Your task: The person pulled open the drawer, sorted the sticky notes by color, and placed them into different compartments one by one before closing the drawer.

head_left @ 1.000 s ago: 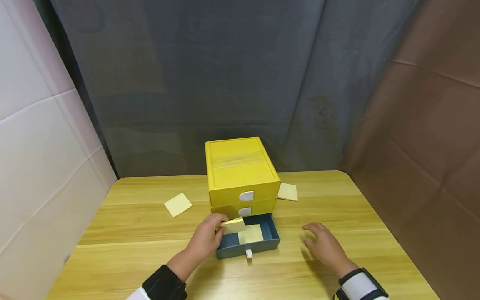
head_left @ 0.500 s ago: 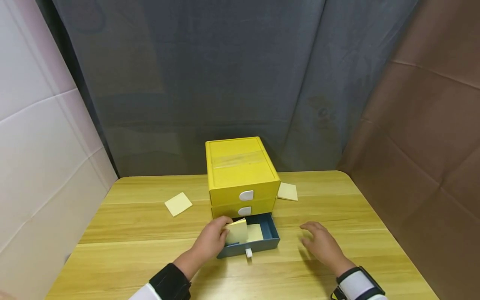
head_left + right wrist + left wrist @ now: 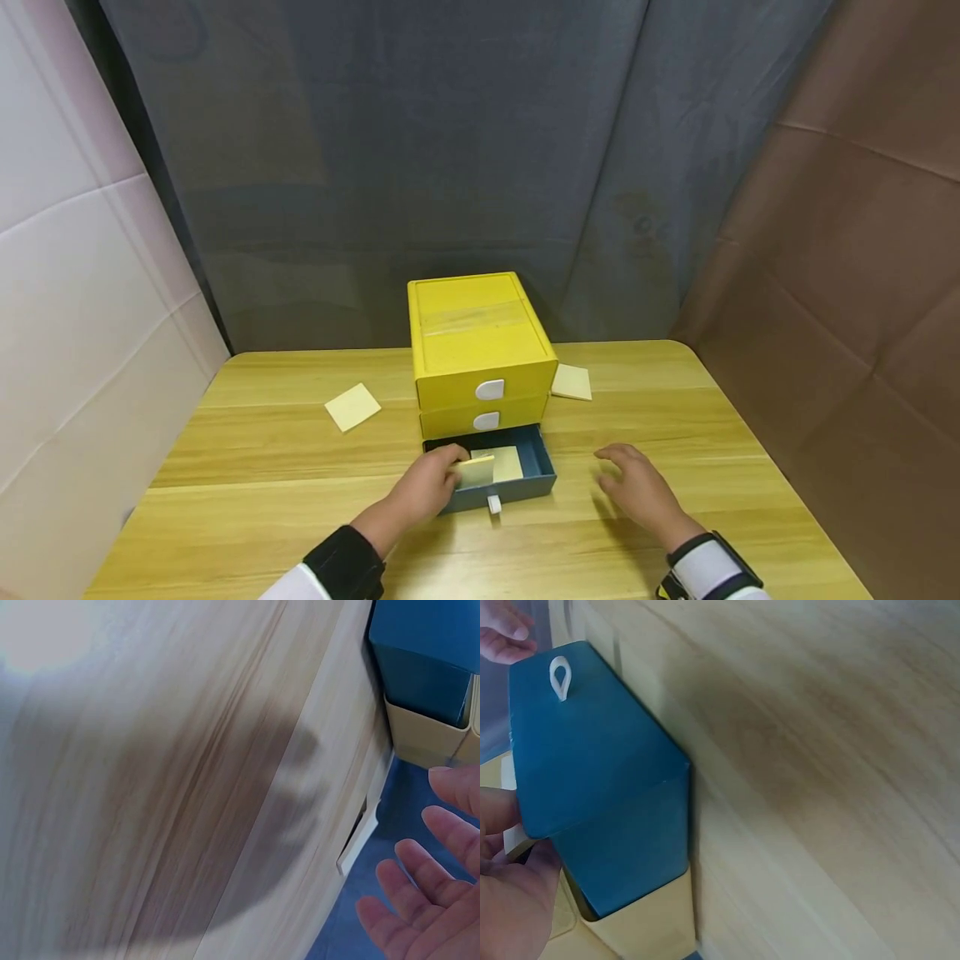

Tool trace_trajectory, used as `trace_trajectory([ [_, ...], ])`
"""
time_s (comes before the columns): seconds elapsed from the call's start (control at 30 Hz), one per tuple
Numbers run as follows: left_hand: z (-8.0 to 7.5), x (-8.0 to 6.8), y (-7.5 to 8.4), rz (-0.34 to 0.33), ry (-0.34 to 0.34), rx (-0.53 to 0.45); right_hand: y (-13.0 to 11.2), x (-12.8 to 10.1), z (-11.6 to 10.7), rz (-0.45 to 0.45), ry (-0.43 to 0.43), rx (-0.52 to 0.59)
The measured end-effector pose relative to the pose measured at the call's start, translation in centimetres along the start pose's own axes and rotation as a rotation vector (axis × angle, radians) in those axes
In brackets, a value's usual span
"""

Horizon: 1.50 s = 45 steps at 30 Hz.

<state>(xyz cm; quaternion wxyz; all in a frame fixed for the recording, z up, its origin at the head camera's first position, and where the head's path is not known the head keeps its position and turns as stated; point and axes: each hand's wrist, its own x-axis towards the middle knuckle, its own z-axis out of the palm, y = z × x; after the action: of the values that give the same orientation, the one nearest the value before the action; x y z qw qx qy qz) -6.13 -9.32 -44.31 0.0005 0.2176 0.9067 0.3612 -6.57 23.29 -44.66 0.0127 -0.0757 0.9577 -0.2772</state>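
Head view first: my left hand [image 3: 426, 490] pinches a pale yellow sticky-note pad [image 3: 476, 471] and holds it tilted inside the open blue drawer [image 3: 535, 467], touching a second pad [image 3: 506, 463] that lies flat on the drawer floor; a second ago I held that pad above the drawer rim, so it has since gone down into the compartment and I judge it nearly stowed; my right hand [image 3: 637, 492] has stayed spread and empty over the wooden table [image 3: 247, 500], just right of the drawer; the yellow drawer cabinet [image 3: 480, 350] stands behind, its two upper drawers closed; one loose pad [image 3: 352, 407] lies well to the left, another [image 3: 572, 382] touches the cabinet's right side; I read no brand, label or writing anywhere.
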Motion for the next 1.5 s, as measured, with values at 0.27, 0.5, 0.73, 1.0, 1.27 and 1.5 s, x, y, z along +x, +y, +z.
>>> trace_trajectory([
  [0.27,0.1,-0.1,0.1,-0.041,-0.033,-0.031,-0.3,0.1,0.1,0.01,-0.006,0.014],
  [0.5,0.3,0.1,0.0,-0.067,-0.016,0.002,-0.3,0.0,0.3,0.008,-0.005,0.006],
  [0.73,0.4,0.0,0.2,-0.043,0.01,0.053,-0.3,-0.1,0.4,0.008,-0.007,0.007],
  [1.0,0.4,-0.1,0.3,-0.027,0.034,0.087,-0.3,0.1,0.4,0.005,0.003,-0.005],
  [1.27,0.4,-0.2,0.1,-0.027,0.036,0.114,-0.3,0.3,0.4,-0.001,-0.009,0.002],
  [1.5,0.3,-0.3,0.1,-0.038,0.034,0.125,0.2,1.0,0.4,-0.016,-0.003,-0.008],
])
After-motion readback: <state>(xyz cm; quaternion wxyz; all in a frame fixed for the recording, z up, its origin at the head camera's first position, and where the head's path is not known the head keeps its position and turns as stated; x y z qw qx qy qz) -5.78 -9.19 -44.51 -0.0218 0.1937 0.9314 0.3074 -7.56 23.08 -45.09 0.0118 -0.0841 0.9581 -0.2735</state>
